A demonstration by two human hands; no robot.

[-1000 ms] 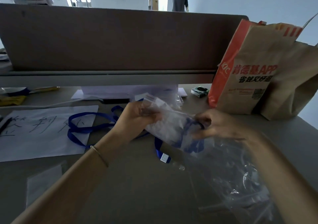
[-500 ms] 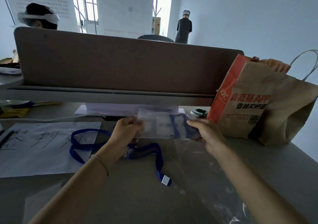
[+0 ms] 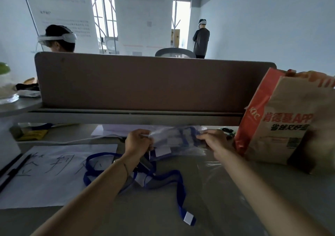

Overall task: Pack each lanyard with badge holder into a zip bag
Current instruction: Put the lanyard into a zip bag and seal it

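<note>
I hold a clear zip bag (image 3: 175, 139) just above the desk, near the partition's foot. Folded blue lanyard and white cards show through its plastic. My left hand (image 3: 137, 141) pinches the bag's left end and my right hand (image 3: 215, 140) pinches its right end. A loose blue lanyard (image 3: 163, 178) lies on the desk below the bag, looping under my left forearm, its end with a white tag (image 3: 188, 218) near the front. A badge holder (image 3: 143, 178) lies beside my left forearm.
A brown and orange paper bag (image 3: 284, 119) stands at the right. A white sheet with handwriting (image 3: 54, 174) covers the desk's left. Clear plastic (image 3: 223, 181) lies under my right forearm. The brown partition (image 3: 141, 83) closes the back; two people are beyond it.
Both hands lifted the bag from a slanted hold and carried it toward the partition, now stretched level between them. The camera tilted up.
</note>
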